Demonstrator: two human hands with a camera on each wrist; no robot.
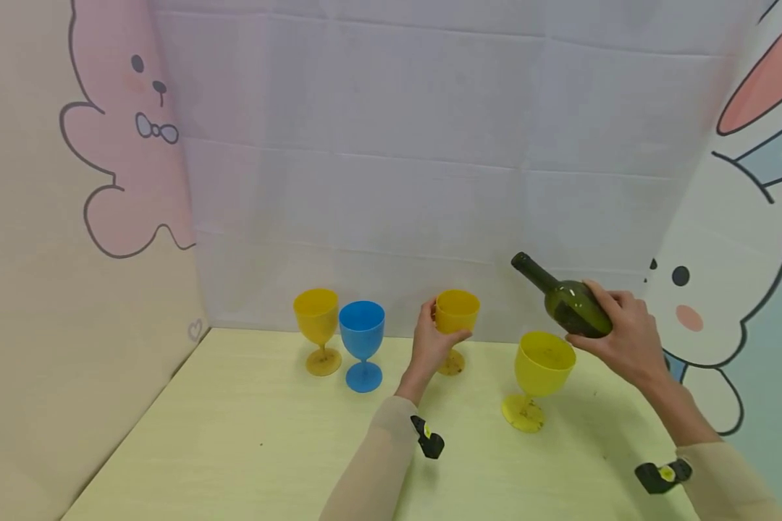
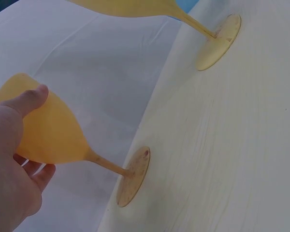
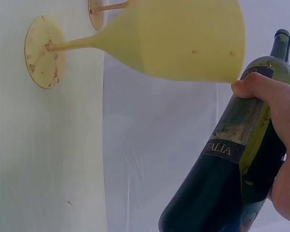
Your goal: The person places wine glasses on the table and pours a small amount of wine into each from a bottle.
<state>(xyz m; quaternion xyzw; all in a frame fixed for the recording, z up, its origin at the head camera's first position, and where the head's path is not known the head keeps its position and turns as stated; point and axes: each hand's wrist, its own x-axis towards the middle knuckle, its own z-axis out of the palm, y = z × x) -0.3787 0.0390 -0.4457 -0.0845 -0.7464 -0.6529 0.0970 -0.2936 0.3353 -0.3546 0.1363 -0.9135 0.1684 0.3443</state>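
Note:
The left hand (image 1: 432, 341) grips the bowl of a yellow goblet (image 1: 457, 311) near the back wall; in the left wrist view its thumb and fingers lie round the bowl (image 2: 53, 128), and the foot is on or very near the table. The right hand (image 1: 628, 334) holds a dark green bottle (image 1: 576, 307) by its body, tilted with the neck up and to the left. Just left of and below that hand stands a larger-looking yellow goblet (image 1: 544, 365). In the right wrist view the bottle (image 3: 222, 150) shows a label, and the thumb is beside the goblet's rim.
Another yellow goblet (image 1: 316, 318) and a blue goblet (image 1: 362, 331) stand upright side by side, left of the left hand. A pale table (image 1: 234, 434) meets a white cloth wall (image 1: 365, 181) at the back. Printed cartoon panels flank both sides.

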